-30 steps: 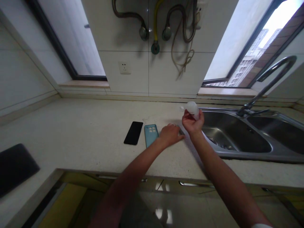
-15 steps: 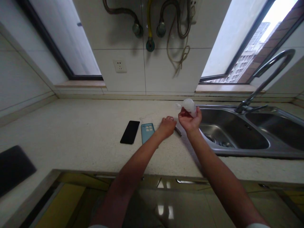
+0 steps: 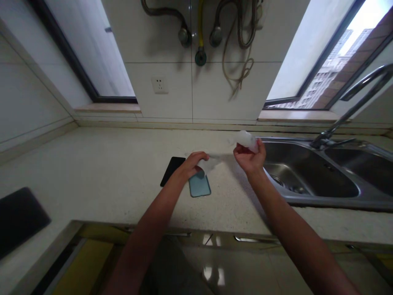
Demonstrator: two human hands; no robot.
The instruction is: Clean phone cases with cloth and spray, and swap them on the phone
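- Right hand point(image 3: 250, 157) is closed around a small translucent white plastic bottle point(image 3: 246, 139). The bottle sits at the fingertips, tilted, with its nozzle end pointing away from the palm toward the left hand.
- Left hand point(image 3: 190, 162) pinches a thin white cloth or tissue point(image 3: 210, 164). The loose end trails from the fingers toward the bottle. Cloth and bottle are near each other but apart.
- A teal-blue rectangular phone case point(image 3: 200, 186) lies flat just under and nearer the body than the left grip. A black slab phone point(image 3: 170, 171) lies just outside that hand, partly hidden by it.
- Judgement on doing it well:
  - Bring the nozzle right over the cloth before any squeeze.
  - Squeeze lightly with the fingertips.
  - Hold the cloth bunched so liquid does not drip onto the speckled pale stone counter point(image 3: 107, 172) or the phone.
  - The wrist should stay clear of the steel sink point(image 3: 307, 200) rim beside the right grip.
- Counts:
  - 1 bottle
  - 1 cloth
  - 1 case
  - 1 phone
  - 2 sink bowls
  - 1 curved metal tap point(image 3: 353, 108)
  - 1 white wall socket point(image 3: 159, 85)
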